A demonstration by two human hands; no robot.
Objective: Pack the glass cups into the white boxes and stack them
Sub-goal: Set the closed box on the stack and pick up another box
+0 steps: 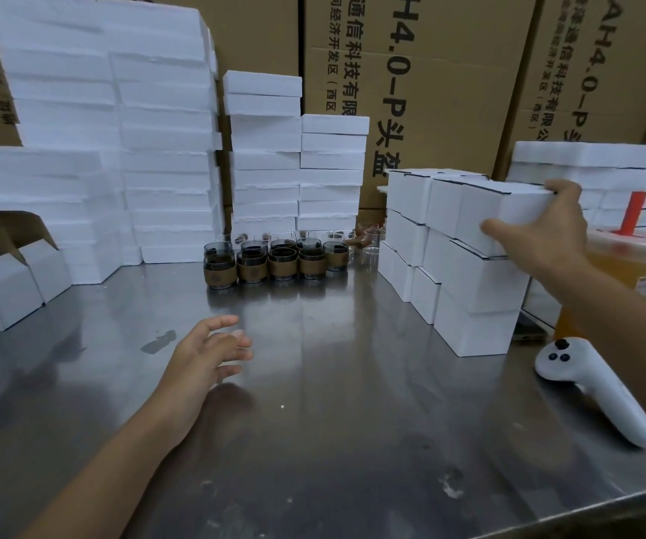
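Note:
Several dark glass cups [274, 262] with brown sleeves stand in rows at the back middle of the steel table [333, 402]. At the right rises a stack of closed white boxes [465, 274], three high. My right hand [546, 223] grips the top front white box [507, 215] of that stack, thumb on its near side and fingers over its top. My left hand [212, 352] hovers over the table's middle with fingers spread and relaxed, holding nothing. Open flat-folded white boxes [14, 282] with brown flaps lean at the left.
Tall piles of white foam trays [119, 130] fill the back left and centre. Big brown cartons [430, 72] form the back wall. A white controller [593, 390] lies at the right front, beside a phone [531, 328] and an orange drink cup [624, 262] with a red straw.

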